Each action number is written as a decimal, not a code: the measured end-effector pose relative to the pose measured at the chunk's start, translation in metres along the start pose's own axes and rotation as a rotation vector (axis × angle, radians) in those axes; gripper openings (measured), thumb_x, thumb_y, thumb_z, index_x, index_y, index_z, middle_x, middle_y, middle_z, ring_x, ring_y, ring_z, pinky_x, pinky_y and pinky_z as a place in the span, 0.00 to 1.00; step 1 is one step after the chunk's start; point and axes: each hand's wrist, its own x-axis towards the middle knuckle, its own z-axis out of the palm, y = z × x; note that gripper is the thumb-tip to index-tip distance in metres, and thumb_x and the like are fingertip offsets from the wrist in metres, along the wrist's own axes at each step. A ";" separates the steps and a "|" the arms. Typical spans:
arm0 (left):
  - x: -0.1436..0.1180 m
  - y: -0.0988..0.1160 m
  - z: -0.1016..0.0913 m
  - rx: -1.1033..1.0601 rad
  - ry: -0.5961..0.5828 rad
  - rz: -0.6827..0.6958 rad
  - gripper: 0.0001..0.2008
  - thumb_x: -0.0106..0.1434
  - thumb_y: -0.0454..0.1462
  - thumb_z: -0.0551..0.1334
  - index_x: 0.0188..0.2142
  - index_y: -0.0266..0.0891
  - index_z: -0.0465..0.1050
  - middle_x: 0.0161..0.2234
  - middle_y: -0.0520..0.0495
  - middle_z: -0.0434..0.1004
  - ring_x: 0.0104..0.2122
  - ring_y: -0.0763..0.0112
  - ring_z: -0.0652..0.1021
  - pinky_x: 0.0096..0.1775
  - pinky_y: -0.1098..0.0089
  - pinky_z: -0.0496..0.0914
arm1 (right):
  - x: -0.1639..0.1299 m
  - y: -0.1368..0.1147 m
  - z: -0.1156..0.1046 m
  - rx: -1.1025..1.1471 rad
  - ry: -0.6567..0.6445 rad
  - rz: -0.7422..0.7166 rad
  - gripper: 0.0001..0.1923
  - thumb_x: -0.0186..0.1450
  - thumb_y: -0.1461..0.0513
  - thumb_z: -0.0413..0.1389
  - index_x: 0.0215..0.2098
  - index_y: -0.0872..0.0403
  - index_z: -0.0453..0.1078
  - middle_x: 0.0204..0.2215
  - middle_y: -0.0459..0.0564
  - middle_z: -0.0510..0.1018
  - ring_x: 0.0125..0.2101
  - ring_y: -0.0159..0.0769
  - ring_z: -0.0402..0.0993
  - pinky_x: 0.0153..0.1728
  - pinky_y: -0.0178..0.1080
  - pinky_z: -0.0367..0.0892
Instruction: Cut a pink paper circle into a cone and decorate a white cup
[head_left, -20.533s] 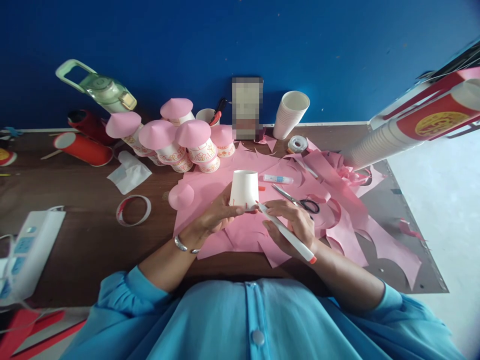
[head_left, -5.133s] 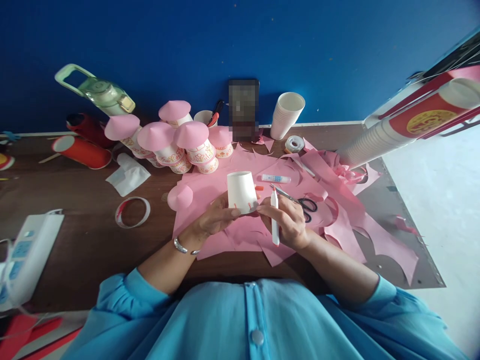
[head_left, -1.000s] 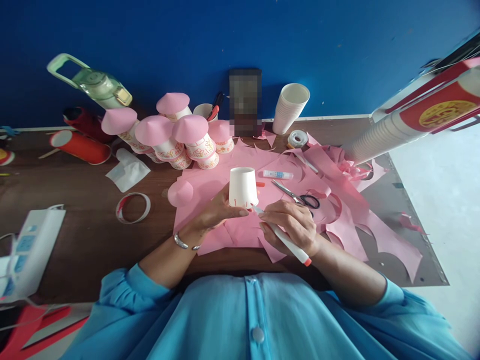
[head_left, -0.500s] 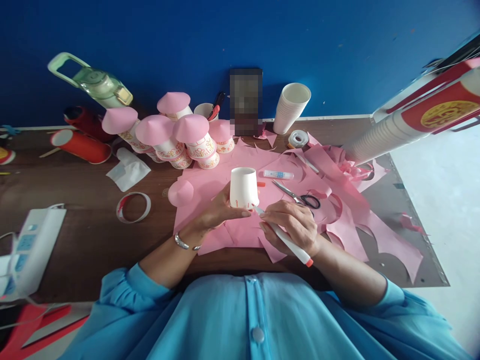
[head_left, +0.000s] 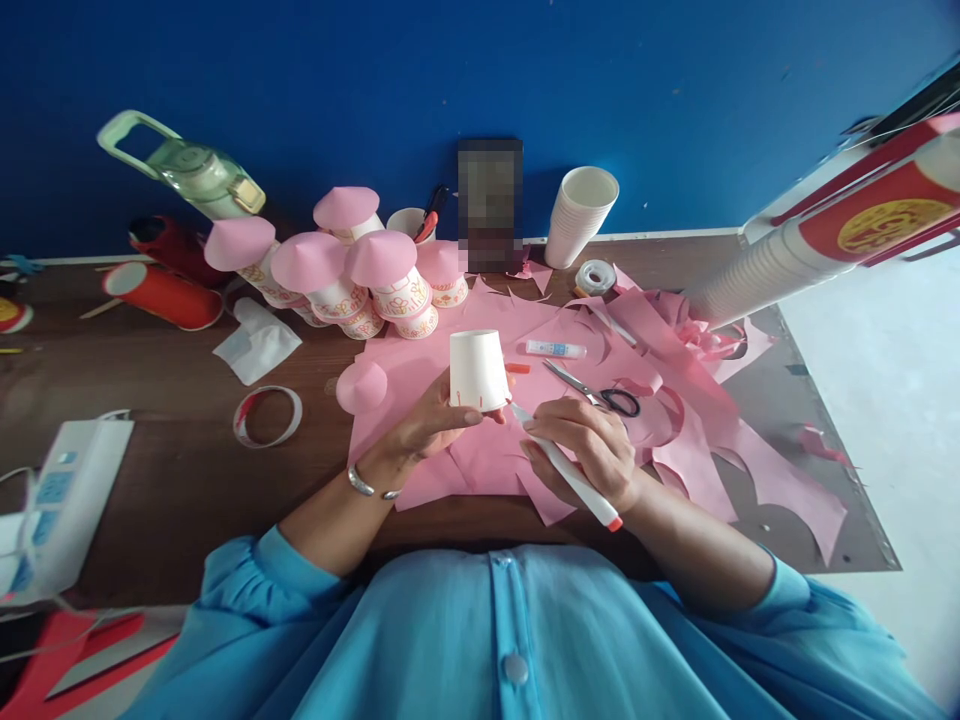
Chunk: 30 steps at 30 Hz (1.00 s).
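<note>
A white paper cup, upside down with its wide rim low, is gripped by my left hand. Small orange-red strokes run along the cup near that rim. In my right hand is a white marker with a red end. Its tip lies at the cup's lower right edge; whether it touches cannot be told. Under both hands spread pink paper sheets. Scissors, a glue stick and an orange marker cap lie just beyond the cup.
Decorated cups with pink paper cones stand at the back left, near a green bottle. A cup stack and a dark phone are against the blue wall. A tape roll and a power strip lie left.
The cup has shifted slightly left and up and turned in my left hand, so its strokes sit further left. My right hand with the marker has barely moved.
</note>
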 end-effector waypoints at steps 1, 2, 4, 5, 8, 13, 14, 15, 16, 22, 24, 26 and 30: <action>0.000 -0.001 -0.001 -0.006 -0.005 0.002 0.31 0.52 0.48 0.78 0.55 0.48 0.77 0.42 0.44 0.84 0.46 0.51 0.83 0.47 0.53 0.79 | 0.000 0.000 0.000 0.001 0.003 -0.003 0.10 0.69 0.67 0.60 0.48 0.53 0.71 0.30 0.49 0.81 0.28 0.35 0.80 0.27 0.36 0.77; -0.001 -0.001 -0.001 -0.018 -0.019 0.010 0.30 0.53 0.48 0.78 0.54 0.48 0.77 0.42 0.44 0.83 0.47 0.51 0.83 0.48 0.53 0.79 | -0.001 0.000 0.001 0.004 0.003 -0.004 0.10 0.69 0.67 0.60 0.48 0.54 0.71 0.30 0.49 0.80 0.28 0.35 0.80 0.27 0.36 0.78; -0.001 0.000 0.000 -0.029 -0.048 0.021 0.30 0.54 0.48 0.77 0.54 0.47 0.77 0.43 0.43 0.83 0.47 0.52 0.82 0.48 0.54 0.78 | -0.001 0.000 0.001 0.014 0.001 -0.006 0.10 0.69 0.67 0.60 0.48 0.54 0.71 0.31 0.49 0.80 0.28 0.35 0.80 0.27 0.36 0.78; -0.001 0.002 0.001 -0.026 -0.060 0.020 0.29 0.54 0.48 0.77 0.54 0.46 0.77 0.44 0.43 0.83 0.47 0.52 0.82 0.48 0.54 0.77 | -0.001 0.001 0.002 0.017 0.000 -0.006 0.10 0.70 0.68 0.60 0.48 0.54 0.71 0.31 0.49 0.80 0.28 0.35 0.80 0.28 0.36 0.78; 0.000 0.007 0.005 -0.010 -0.074 0.010 0.26 0.55 0.48 0.77 0.51 0.46 0.77 0.43 0.44 0.82 0.45 0.56 0.82 0.47 0.56 0.76 | -0.001 0.001 0.001 0.017 -0.002 -0.013 0.10 0.69 0.68 0.59 0.49 0.55 0.70 0.31 0.50 0.80 0.29 0.35 0.81 0.28 0.36 0.78; 0.001 0.009 0.009 0.044 -0.028 0.034 0.29 0.52 0.48 0.79 0.50 0.43 0.76 0.41 0.44 0.82 0.41 0.59 0.81 0.45 0.60 0.74 | 0.003 0.001 0.002 0.023 0.016 0.005 0.11 0.69 0.68 0.59 0.50 0.54 0.71 0.31 0.48 0.81 0.29 0.36 0.81 0.28 0.36 0.78; 0.001 0.008 0.011 0.092 0.003 0.060 0.30 0.51 0.46 0.80 0.51 0.42 0.75 0.43 0.43 0.83 0.43 0.58 0.80 0.45 0.61 0.74 | 0.003 0.001 0.002 0.029 0.022 0.020 0.11 0.69 0.68 0.60 0.49 0.53 0.71 0.30 0.48 0.81 0.28 0.36 0.81 0.27 0.36 0.77; 0.001 0.007 0.012 0.156 0.034 0.089 0.33 0.51 0.46 0.81 0.52 0.41 0.74 0.45 0.42 0.83 0.44 0.58 0.80 0.45 0.61 0.74 | 0.003 0.001 0.003 0.036 0.027 0.039 0.11 0.69 0.69 0.60 0.48 0.52 0.71 0.30 0.47 0.81 0.28 0.36 0.81 0.27 0.37 0.77; 0.001 0.006 0.013 0.228 0.064 0.120 0.35 0.50 0.46 0.81 0.54 0.41 0.73 0.47 0.41 0.83 0.46 0.56 0.80 0.45 0.62 0.75 | 0.003 0.001 0.003 0.048 0.030 0.058 0.11 0.68 0.69 0.60 0.47 0.52 0.71 0.30 0.47 0.81 0.28 0.35 0.81 0.27 0.37 0.77; 0.000 0.008 0.021 0.555 0.135 0.158 0.42 0.49 0.55 0.79 0.57 0.41 0.71 0.53 0.39 0.81 0.50 0.53 0.81 0.45 0.61 0.77 | 0.001 0.003 0.004 0.145 0.004 0.110 0.09 0.67 0.70 0.60 0.44 0.52 0.72 0.28 0.46 0.81 0.26 0.34 0.80 0.27 0.36 0.76; 0.000 0.010 0.021 0.548 0.139 0.143 0.43 0.48 0.57 0.79 0.57 0.40 0.70 0.52 0.39 0.81 0.49 0.52 0.81 0.44 0.60 0.78 | 0.000 0.004 0.005 0.216 -0.014 0.132 0.10 0.67 0.70 0.59 0.45 0.52 0.72 0.30 0.47 0.82 0.28 0.36 0.81 0.29 0.37 0.77; -0.001 0.011 0.020 0.534 0.118 0.132 0.43 0.48 0.56 0.79 0.58 0.40 0.69 0.52 0.39 0.81 0.49 0.51 0.81 0.44 0.59 0.78 | -0.001 0.005 0.006 0.288 -0.016 0.174 0.10 0.68 0.69 0.59 0.46 0.52 0.73 0.32 0.49 0.82 0.31 0.38 0.82 0.31 0.39 0.78; -0.002 0.013 0.015 0.581 -0.002 0.148 0.40 0.53 0.51 0.78 0.59 0.39 0.67 0.54 0.37 0.80 0.52 0.49 0.80 0.47 0.57 0.77 | -0.003 0.006 0.009 0.329 -0.009 0.222 0.10 0.69 0.68 0.59 0.47 0.52 0.73 0.33 0.50 0.83 0.33 0.40 0.83 0.32 0.41 0.78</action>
